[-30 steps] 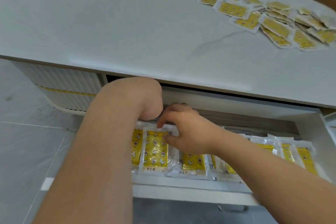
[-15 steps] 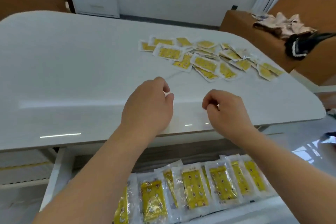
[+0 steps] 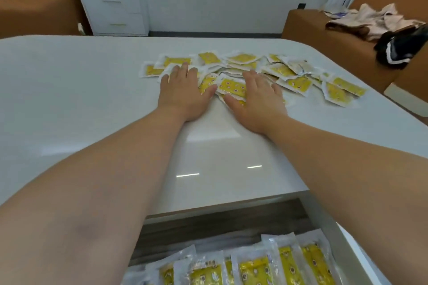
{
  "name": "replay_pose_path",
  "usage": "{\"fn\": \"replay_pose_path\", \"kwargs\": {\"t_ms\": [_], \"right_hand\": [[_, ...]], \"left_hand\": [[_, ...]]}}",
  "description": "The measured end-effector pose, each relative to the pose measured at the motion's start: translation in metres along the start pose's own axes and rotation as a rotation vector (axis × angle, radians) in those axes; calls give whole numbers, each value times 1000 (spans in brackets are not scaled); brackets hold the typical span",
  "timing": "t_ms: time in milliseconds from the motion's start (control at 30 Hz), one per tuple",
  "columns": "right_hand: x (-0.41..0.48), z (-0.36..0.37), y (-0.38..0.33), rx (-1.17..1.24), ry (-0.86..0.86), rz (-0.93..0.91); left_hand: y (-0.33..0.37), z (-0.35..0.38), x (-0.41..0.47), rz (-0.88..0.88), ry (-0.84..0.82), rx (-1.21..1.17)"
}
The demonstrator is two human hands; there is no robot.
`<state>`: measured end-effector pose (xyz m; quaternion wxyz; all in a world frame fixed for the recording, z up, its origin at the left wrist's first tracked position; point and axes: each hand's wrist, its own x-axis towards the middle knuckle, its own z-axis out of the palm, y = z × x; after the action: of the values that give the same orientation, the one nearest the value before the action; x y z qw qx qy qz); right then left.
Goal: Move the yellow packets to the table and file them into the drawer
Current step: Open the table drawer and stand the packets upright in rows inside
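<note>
Two hands lie flat on the white table (image 3: 81, 99), palms down, at the near edge of a loose heap of yellow packets (image 3: 298, 82) that spreads across the far right part of the top. We see the left hand (image 3: 185, 92) with its fingers straight and close together, the tips resting on the packets at the left side of the heap, the thumb stretched towards the middle. The right hand (image 3: 257, 97) is spread just as flat beside it, covering several packets, its thumb pointing at the left thumb; one packet shows in the gap between the two hands. Neither hand grips anything; both simply press down with open fingers. Below the near edge of the table the drawer (image 3: 220, 222) stands pulled out, and in it we find a row of packets (image 3: 254, 268) standing on edge, overlapping one another, with bare dark wood behind them. Beyond the table a white cabinet (image 3: 113, 7) with drawers stands against the wall, and on the right an orange-brown seat (image 3: 324, 39) carries a heap of clothes (image 3: 379, 21).
</note>
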<state>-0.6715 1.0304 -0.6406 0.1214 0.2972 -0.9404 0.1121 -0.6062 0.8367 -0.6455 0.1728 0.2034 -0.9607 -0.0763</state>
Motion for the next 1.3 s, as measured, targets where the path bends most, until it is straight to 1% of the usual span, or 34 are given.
{"fn": "replay_pose_path", "kwargs": {"t_ms": [100, 167, 200, 233, 300, 367, 467, 600, 733, 833, 900, 967, 1000, 1100, 1167, 1233, 1300], "right_hand": [[17, 7, 3, -81, -34, -85], [25, 11, 3, -76, -79, -79], [27, 12, 3, -74, -101, -63], [28, 13, 3, -75, -122, -49], [28, 13, 4, -76, -135, -29], [27, 11, 4, -75, -90, -22], [26, 10, 3, -100, -14, -23], [23, 11, 5, -80, 23, -57], [16, 6, 6, -106, 55, -120], [4, -2, 0, -161, 38, -158], [-15, -14, -9, -90, 83, -125], [-43, -33, -21, 58, 156, -69], [-59, -43, -27, 125, 145, -45], [-111, -69, -38, 286, 4, 29], [-144, -82, -41, 360, 8, 94], [-173, -89, -39, 416, 28, 148], [-194, -95, -36, 562, 28, 204]], "left_hand": [[0, 8, 9, -44, -89, 14], [-2, 9, 10, -80, -156, 6], [-2, 8, 10, -87, -164, 10], [-2, 7, 9, -85, -146, 32], [1, 5, 6, -81, -61, 117], [2, 2, 2, -86, -1, 186], [3, 0, 0, -97, 10, 222], [5, -3, -4, -139, 4, 222], [14, -12, -24, -143, -82, 313], [21, -25, -53, -153, -153, 363], [29, -37, -76, -171, -184, 404], [37, -49, -104, -199, -190, 427], [40, -55, -120, -213, -193, 418], [47, -72, -166, -263, -220, 336], [50, -81, -193, -276, -237, 326], [53, -87, -219, -247, -209, 326], [53, -91, -240, -239, -170, 272]]}}
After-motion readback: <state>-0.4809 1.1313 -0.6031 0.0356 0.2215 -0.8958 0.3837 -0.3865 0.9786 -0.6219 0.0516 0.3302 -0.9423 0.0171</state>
